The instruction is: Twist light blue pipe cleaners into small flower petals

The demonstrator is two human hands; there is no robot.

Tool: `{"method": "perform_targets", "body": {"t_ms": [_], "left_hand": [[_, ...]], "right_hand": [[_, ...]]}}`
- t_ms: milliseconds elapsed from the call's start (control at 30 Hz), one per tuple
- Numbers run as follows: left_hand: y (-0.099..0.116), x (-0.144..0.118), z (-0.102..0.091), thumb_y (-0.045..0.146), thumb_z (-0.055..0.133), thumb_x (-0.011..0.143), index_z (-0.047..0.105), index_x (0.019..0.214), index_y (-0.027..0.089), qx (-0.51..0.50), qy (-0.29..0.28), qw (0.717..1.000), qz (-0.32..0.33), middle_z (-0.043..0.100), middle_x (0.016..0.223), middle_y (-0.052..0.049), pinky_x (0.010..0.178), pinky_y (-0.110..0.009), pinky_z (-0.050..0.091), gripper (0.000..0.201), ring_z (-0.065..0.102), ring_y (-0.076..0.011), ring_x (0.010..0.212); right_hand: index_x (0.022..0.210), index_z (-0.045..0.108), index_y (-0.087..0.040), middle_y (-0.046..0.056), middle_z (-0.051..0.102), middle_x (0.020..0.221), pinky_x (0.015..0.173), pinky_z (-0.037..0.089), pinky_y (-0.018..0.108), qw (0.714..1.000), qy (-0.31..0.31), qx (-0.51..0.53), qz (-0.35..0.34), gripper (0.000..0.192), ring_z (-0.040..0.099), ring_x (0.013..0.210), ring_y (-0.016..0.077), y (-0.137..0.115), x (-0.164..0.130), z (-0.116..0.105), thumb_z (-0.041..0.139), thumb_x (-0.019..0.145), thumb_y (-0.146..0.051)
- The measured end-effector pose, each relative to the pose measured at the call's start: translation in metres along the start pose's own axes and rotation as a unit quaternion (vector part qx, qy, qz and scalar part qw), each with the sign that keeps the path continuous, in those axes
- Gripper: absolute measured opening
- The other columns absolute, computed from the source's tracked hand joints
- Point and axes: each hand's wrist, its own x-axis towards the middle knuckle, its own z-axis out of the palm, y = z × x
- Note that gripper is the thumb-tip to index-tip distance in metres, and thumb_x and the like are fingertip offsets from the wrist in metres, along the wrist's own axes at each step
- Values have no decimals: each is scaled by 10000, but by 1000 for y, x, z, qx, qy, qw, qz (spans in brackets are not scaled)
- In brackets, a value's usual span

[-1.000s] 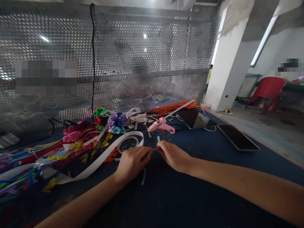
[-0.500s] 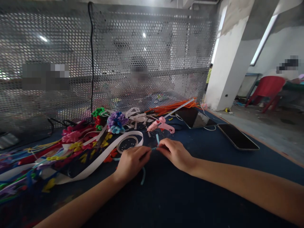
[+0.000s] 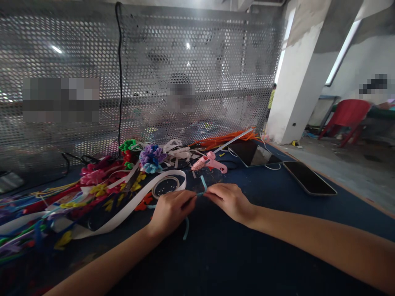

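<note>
Between my hands runs a light-blue pipe cleaner (image 3: 186, 229), pinched from both sides. My left hand (image 3: 173, 209) is closed on it, and one length curves down below the fingers toward the table. My right hand (image 3: 228, 200) pinches it a short gap away, where a short end sticks up beside the fingertips. The fingers hide part of the pipe cleaner. Just beyond the hands lies a pink hot glue gun (image 3: 210, 161) with a long glue stick (image 3: 236, 139) in its back. A roll of white ribbon (image 3: 166, 186) rests behind my left hand.
Colourful pipe-cleaner flowers (image 3: 152, 158) and loose stems pile up at the left. A phone (image 3: 309, 177) and a tablet (image 3: 254, 153) lie at the right. Orange pipe cleaners (image 3: 222, 139) sit along the perforated metal screen (image 3: 203, 74); people are behind it.
The upright end of the pipe cleaner now leans more to the left. My right fingertips have shifted slightly; my left hand stays nearly still.
</note>
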Motion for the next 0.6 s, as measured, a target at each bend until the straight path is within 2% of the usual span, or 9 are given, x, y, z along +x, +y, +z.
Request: {"method": "perform_targets", "body": {"t_ms": [300, 600], "left_hand": [[0, 2, 0, 219, 482, 829, 609, 768, 163, 3, -1, 1000, -3, 617, 604, 11, 482, -190, 403, 152, 555, -93, 509], [2, 2, -1, 219, 462, 843, 601, 744, 163, 1, 2, 1000, -9, 588, 570, 18, 463, -195, 383, 179, 528, -89, 482]], "right_hand": [[830, 617, -171, 40, 652, 713, 594, 470, 263, 999, 13, -34, 12, 177, 610, 645, 136, -2, 0, -1, 476, 878, -267], [875, 619, -173, 48, 672, 780, 640, 504, 272, 999, 48, -24, -4, 150, 631, 694, 144, -1, 0, 1, 494, 872, -255]]}}
